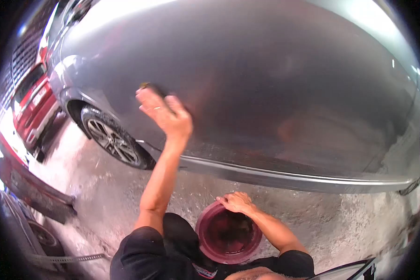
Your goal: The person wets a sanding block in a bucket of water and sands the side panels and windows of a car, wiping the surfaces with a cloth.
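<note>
My left hand [165, 113] presses against the grey car door [247, 102], with its arm stretched forward. Beneath its fingers is a sponge, of which only a small yellowish edge [145, 86] and some dark area show; most of it is hidden by the hand. My right hand [236, 202] grips the far rim of a dark red bucket [205, 247] on the floor between my legs. Dark liquid [228, 228] shows inside the bucket.
The car's wheel [109, 135] is to the left, and its side sill [284, 176] runs low along the door. A red vehicle [35, 105] stands at the far left. Wet-looking concrete floor [102, 196] lies around me. Another dark vehicle part [37, 196] is at the left edge.
</note>
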{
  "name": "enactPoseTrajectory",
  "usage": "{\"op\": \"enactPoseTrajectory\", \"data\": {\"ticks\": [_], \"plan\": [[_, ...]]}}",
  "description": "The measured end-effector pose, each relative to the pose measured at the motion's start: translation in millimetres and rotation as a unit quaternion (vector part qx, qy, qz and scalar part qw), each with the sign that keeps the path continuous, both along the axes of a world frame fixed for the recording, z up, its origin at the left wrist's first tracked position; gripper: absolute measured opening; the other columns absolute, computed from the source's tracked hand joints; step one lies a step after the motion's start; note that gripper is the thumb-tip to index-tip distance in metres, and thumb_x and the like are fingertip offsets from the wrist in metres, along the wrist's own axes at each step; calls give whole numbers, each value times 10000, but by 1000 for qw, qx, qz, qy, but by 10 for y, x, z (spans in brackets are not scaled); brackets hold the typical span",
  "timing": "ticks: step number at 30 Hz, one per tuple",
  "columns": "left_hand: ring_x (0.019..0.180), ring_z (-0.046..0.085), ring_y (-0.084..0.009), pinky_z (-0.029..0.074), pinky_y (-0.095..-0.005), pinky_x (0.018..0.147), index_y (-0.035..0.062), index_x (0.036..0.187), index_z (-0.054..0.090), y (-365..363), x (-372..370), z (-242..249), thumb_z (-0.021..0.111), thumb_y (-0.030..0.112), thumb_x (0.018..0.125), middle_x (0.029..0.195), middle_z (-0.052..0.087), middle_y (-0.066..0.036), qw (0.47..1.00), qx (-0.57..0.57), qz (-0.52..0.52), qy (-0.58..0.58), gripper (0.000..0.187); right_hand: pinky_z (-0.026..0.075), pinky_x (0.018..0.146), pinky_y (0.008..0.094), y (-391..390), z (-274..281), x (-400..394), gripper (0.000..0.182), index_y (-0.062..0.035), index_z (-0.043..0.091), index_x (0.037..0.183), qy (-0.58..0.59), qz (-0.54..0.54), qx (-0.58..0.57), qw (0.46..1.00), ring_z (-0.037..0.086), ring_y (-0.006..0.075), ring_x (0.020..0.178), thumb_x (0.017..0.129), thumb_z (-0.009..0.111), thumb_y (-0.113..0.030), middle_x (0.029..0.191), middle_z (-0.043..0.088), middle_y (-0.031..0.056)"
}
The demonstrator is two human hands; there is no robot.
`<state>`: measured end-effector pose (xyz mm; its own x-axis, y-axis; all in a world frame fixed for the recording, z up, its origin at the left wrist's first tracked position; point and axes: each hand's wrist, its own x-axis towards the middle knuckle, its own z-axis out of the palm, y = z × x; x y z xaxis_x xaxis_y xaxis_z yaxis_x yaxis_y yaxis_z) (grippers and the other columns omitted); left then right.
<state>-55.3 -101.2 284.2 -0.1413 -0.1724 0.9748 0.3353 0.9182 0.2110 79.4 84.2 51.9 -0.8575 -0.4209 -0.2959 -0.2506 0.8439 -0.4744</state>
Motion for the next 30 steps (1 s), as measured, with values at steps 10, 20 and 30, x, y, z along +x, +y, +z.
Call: {"op": "enactPoseTrajectory", "data": {"ticks": [10, 20, 30], "plan": [[1486, 178, -261, 50, -481, 1210, -14, 1472, 335, 2869, 830, 276, 481, 204, 878, 1576, 265, -150, 898, -378, -218, 50, 649, 477, 927, 489, 79, -105, 50, 575, -155, 712, 1085, 42, 49, -14, 998, 633, 384, 1042, 936, 401, -615, 1067, 691, 175], [1194, 517, -453, 427, -540, 1000, 4, 1334, 482, 1265, 1368, -1203, 366, 355, 1010, 1292, 544, -275, 562, -334, -524, -547, 492, 442, 1005, 441, 997, 88, 120, 655, -103, 682, 1136, 96, 79, -11, 992, 583, 348, 1124, 744, 711, -627, 1170, 652, 186], [879, 654, -394, 495, -510, 747, 46, 1070, 628, 1159, 1264, -2220, 474, 328, 928, 961, 686, -200, 332, -623, -394, -588, 352, 489, 883, 452, 1880, -45, 355, 877, -3, 722, 1005, -231, -102, 170, 953, 641, 341, 1005, 722, 561, -817, 1054, 695, 183]]}}
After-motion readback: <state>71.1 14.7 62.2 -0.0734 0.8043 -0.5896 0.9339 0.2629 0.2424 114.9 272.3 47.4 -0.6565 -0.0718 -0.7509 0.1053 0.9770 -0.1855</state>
